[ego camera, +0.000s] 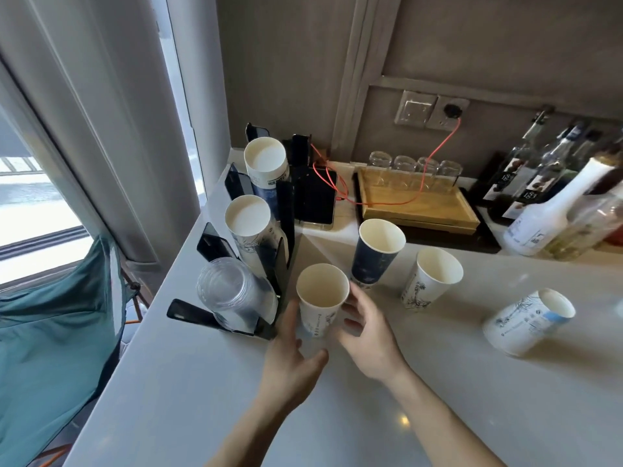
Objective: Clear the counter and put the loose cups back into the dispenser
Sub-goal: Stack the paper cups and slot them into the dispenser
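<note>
A pale worktop (438, 382) runs along a grey wall, with a black cup dispenser (286, 230) at its window end. Both hands, the left hand (290, 358) and right hand (367, 335), are spread apart around a white paper cup (320, 298) just beside the dispenser, seemingly about to lift it; three more cups (431, 278) wait nearby.

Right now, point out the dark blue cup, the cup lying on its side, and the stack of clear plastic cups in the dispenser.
dark blue cup (369, 264): head view, on its outer wall.
tipped-over white cup (519, 326): head view, on its printed side.
clear plastic cup stack (232, 294): head view, on the front cup's base.
</note>
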